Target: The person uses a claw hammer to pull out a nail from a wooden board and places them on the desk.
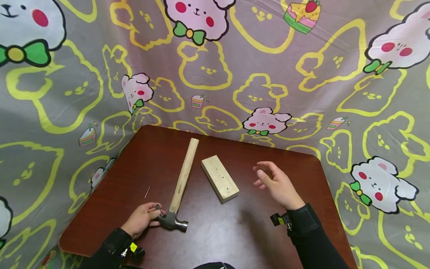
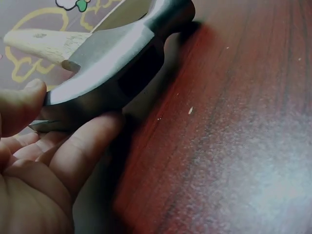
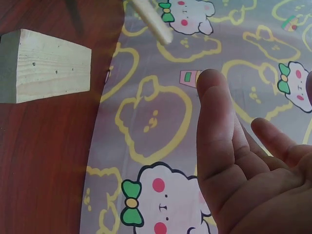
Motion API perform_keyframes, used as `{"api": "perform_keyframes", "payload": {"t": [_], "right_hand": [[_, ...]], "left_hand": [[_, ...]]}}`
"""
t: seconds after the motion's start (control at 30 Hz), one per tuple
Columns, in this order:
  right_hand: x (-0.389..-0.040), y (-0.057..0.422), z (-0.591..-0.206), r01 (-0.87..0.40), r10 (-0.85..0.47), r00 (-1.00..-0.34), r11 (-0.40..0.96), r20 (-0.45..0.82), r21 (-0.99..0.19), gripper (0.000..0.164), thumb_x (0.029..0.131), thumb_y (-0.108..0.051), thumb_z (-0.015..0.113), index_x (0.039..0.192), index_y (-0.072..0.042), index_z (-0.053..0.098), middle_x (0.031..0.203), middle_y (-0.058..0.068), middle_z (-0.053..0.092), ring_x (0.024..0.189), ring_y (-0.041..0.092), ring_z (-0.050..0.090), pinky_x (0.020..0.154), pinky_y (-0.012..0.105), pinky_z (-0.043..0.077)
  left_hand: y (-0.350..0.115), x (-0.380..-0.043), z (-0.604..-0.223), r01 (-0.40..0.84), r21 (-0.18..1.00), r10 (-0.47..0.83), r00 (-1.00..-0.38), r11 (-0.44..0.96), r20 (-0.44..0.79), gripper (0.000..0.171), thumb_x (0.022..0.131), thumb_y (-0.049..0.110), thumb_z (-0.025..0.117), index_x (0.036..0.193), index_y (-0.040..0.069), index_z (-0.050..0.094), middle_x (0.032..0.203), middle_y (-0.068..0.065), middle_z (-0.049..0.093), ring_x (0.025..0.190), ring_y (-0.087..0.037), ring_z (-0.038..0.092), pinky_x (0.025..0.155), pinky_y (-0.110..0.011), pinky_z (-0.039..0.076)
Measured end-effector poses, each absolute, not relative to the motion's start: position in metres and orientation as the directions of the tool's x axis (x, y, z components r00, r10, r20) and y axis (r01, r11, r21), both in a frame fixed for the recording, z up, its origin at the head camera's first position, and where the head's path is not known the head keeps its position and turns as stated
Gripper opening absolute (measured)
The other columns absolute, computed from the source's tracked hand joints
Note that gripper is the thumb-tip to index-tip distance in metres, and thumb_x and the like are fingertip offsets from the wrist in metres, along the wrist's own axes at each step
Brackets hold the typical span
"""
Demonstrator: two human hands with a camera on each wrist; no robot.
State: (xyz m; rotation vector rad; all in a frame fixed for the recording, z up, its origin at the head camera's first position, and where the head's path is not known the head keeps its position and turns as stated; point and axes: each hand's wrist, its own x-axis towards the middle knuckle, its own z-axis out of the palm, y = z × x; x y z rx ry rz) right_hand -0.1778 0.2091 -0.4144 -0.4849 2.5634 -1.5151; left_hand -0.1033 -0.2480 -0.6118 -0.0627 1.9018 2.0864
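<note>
A claw hammer (image 1: 170, 220) with a pale wooden handle (image 1: 184, 175) lies at the left of the table, its handle pointing toward the back. My left hand (image 1: 142, 219) pinches the claw end of its metal head between thumb and fingers; the left wrist view shows the thumb (image 2: 22, 105) on one side and fingers beneath. To the right of the handle is a wooden block (image 1: 220, 178) with several small dark holes or marks on top. My right hand (image 1: 278, 185) hovers right of the block, holding nothing, fingers loosely bent.
A thin nail-like piece (image 1: 147, 191) lies left of the hammer, above my left hand. The dark red-brown table (image 1: 208, 235) has rounded corners. Patterned cloth (image 1: 215, 101) hangs close around its back and sides.
</note>
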Motion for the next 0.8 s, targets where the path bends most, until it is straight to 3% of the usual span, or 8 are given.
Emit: {"api": "perform_keyframes", "payload": {"t": [0.4, 0.8], "right_hand": [[-0.178, 0.217, -0.422, -0.190, -0.322, -0.946, 0.463, 0.036, -0.866, 0.039, 0.103, -0.033, 0.056, 0.132, -0.007, 0.056, 0.126, 0.010, 0.062, 0.086, 0.026, 0.071, 0.076, 0.038, 0.056], [-0.176, 0.220, -0.434, -0.169, -0.319, -0.947, 0.457, 0.016, -0.873, 0.036, 0.103, -0.033, 0.055, 0.128, -0.007, 0.059, 0.116, 0.010, 0.065, 0.083, 0.024, 0.070, 0.076, 0.040, 0.056]], "left_hand": [[-0.244, -0.109, -0.613, -0.308, 0.949, 0.183, -0.939, -0.075, -0.290, 0.025, 0.102, -0.001, 0.049, 0.113, -0.022, 0.044, 0.101, -0.020, 0.067, 0.088, -0.020, 0.068, 0.074, -0.041, 0.058], [-0.247, -0.120, -0.613, -0.355, 0.934, 0.231, -0.913, -0.048, -0.336, 0.028, 0.103, 0.000, 0.047, 0.112, -0.027, 0.045, 0.095, -0.019, 0.068, 0.081, -0.024, 0.070, 0.073, -0.038, 0.058]]}}
